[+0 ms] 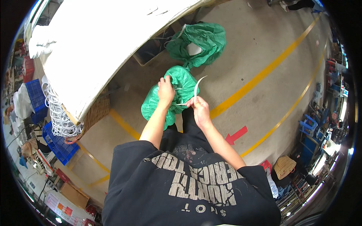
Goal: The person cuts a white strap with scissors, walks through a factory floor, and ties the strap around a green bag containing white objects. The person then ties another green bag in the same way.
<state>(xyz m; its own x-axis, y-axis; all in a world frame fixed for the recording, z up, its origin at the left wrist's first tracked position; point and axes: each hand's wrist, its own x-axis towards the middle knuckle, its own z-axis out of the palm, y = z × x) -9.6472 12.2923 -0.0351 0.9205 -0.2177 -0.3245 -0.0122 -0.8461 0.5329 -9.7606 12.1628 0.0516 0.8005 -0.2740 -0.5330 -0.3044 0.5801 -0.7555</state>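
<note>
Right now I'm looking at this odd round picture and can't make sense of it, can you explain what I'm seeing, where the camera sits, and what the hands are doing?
There is no machine here. A person wears a wide fisheye camera on the head, looking down, so the picture is round and straight lines bend. The black printed T-shirt at the bottom is the person's own, with both bare forearms reaching forward.

The left hand grips the top of a green woven plastic sack, which hangs in front of the person's legs. The right hand pinches a thin white plastic strip that curves upward beside the sack.

Beyond it a second green sack lies on the grey concrete floor, which has yellow painted lines and a red arrow. A white cloth-covered table stands at left.
</note>
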